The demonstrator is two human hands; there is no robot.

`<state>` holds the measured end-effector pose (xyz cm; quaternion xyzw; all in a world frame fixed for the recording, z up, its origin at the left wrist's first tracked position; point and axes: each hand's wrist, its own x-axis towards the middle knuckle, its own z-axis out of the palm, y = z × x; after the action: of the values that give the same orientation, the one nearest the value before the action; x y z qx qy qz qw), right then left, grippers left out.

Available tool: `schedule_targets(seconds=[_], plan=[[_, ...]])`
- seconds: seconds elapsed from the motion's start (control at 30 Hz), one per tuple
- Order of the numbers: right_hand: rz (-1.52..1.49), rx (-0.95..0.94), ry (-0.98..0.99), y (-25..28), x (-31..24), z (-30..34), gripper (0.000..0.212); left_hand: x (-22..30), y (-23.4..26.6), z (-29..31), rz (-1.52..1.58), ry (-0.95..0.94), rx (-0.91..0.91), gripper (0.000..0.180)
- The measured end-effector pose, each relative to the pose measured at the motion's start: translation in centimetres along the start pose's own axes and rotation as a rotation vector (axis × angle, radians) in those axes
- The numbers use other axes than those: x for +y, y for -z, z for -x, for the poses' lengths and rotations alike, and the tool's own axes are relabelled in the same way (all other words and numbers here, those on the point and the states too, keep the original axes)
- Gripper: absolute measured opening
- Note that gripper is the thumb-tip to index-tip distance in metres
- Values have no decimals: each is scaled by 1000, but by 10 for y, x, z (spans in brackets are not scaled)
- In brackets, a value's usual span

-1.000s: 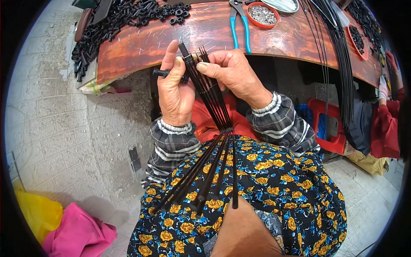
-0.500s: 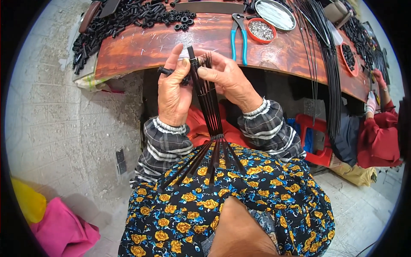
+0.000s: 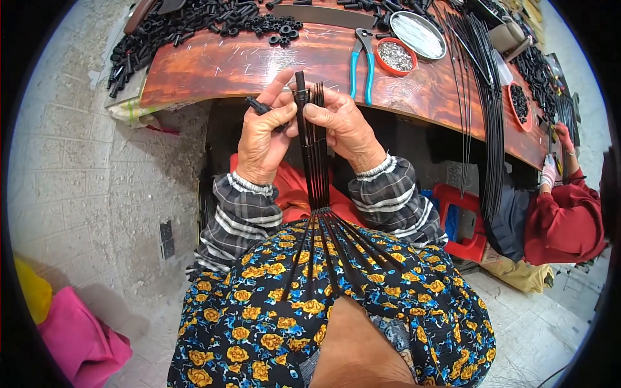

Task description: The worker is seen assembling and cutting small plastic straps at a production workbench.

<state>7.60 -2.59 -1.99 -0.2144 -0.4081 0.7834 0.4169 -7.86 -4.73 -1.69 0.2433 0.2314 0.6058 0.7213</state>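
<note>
Between my hands stands a black umbrella frame (image 3: 315, 169), its thin ribs bunched around a shaft and its lower stretchers fanned out over my flowered apron (image 3: 259, 304). My left hand (image 3: 262, 132) is closed, thumb and fingers pinching the frame near the top of the shaft. In that same palm lies a short black plastic fitting (image 3: 259, 106), partly covered by the fingers. My right hand (image 3: 343, 123) pinches the upper ribs, its thumb pressed against them near the shaft. What lies under the right fingertips is hidden.
On the wooden table (image 3: 213, 71) are heaps of black plastic parts (image 3: 187, 26), teal-handled pliers (image 3: 362, 68), a red dish of small metal pieces (image 3: 396, 57) and a round tray (image 3: 419, 35). Long black rods (image 3: 493, 142) overhang its edge. A co-worker in red (image 3: 563, 220) works at right.
The umbrella frame has turned, so its lower stretchers fan further to the right. Both hands remain on it near the top. The co-worker's hands have shifted slightly.
</note>
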Motion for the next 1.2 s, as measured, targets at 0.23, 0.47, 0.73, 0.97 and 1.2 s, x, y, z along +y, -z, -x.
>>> schedule_targets(seconds=[0.23, 0.47, 0.73, 0.97, 1.2], plan=[[13, 88, -49, 0, -7, 5, 29, 39, 0, 7, -193, 57, 221, 44], [-20, 82, -64, 0, -2, 7, 21, 68, -18, -29, -269, -55, 45, 32], [-20, 65, -69, -5, -5, 10, 22, 56, -35, -51, -263, 94, -87, 30], [11, 86, -42, -4, -8, 10, 23, 53, -33, -49, -381, 127, -112, 27], [83, 131, -58, -8, -7, 8, 22, 54, -31, -47, -374, 157, -111, 27]])
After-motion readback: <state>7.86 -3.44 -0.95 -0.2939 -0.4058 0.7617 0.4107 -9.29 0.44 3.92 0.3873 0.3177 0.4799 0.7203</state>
